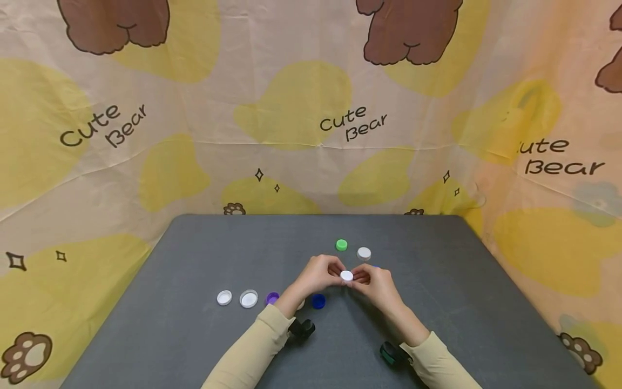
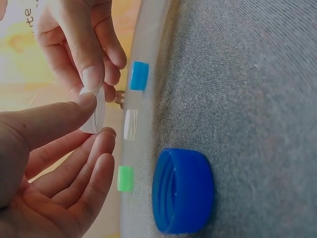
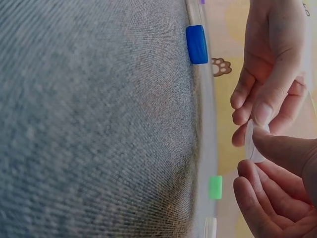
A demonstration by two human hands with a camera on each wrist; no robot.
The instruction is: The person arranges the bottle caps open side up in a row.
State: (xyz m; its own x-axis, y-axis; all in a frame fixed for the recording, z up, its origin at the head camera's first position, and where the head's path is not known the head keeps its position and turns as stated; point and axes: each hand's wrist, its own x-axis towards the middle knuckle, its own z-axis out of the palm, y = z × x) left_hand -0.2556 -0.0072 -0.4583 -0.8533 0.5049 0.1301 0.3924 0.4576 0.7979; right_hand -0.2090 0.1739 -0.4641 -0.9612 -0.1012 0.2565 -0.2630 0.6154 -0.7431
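A small white bottle cap point(image 1: 346, 275) is held up between both hands near the middle of the table. My left hand point(image 1: 318, 274) pinches its left side between thumb and fingers. On the opposite side, my right hand point(image 1: 378, 283) pinches it with thumb and fingertips. The left wrist view has the white cap point(image 2: 98, 119) turned edge-on, both thumbs against one face. A dark blue bottle cap point(image 1: 318, 301) lies below the left hand; its open, threaded side shows in the left wrist view. Beyond the hands sit a green cap point(image 1: 342, 245) and another white cap point(image 1: 364, 253).
To the left, a row holds a white cap point(image 1: 224, 297), a wider white cap point(image 1: 248, 299) and a purple cap point(image 1: 272, 297). Another pale cap is mostly hidden by the left wrist. A light blue cap point(image 2: 139, 76) stands behind the right hand. The grey table point(image 1: 194, 254) meets a patterned cloth backdrop.
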